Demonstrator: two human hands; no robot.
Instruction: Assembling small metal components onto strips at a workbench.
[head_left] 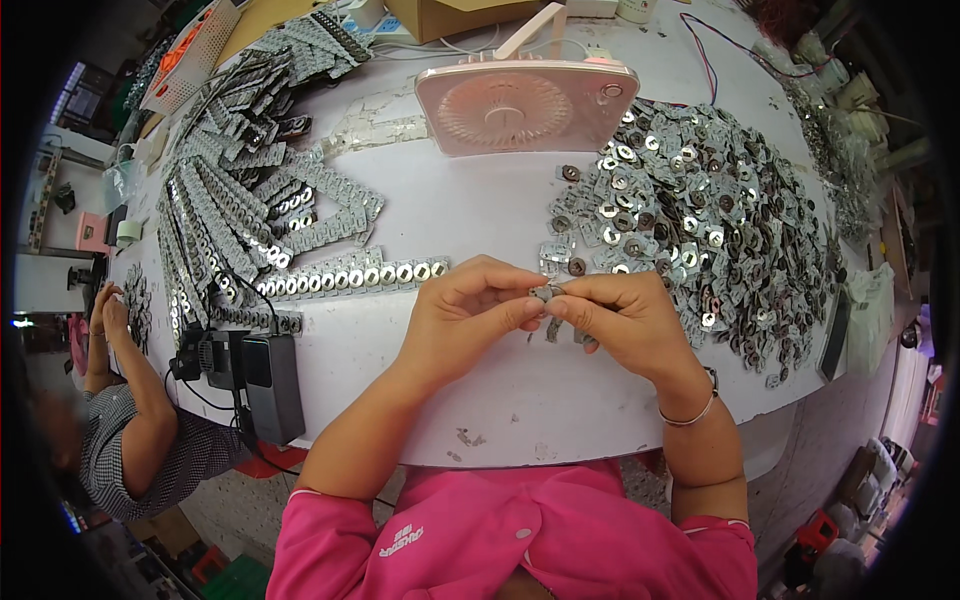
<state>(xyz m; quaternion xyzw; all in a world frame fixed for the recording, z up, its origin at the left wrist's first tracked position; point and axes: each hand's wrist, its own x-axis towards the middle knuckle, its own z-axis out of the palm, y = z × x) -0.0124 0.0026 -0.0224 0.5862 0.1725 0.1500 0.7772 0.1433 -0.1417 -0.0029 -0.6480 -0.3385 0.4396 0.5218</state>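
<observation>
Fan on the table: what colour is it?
Pale pink; the fan shows best in the head view.

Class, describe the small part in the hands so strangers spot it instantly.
On the white table, at right, lies a big heap of grey pieces. At its lower left are the left hand and right hand. Unlike those heaped pieces, the small grey part is pinched between fingertips.

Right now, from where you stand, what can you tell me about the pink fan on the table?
The fan is pale pink and looks plastic: a broad, roughly rectangular body with rounded corners, a round ribbed grille, and a round knob or button near its upper right corner. A pale bar slants up behind it. It stands on the white table, its face toward the person, beside the pile of metal parts. Neither hand touches it. Whether it is running, I can't tell.
</observation>
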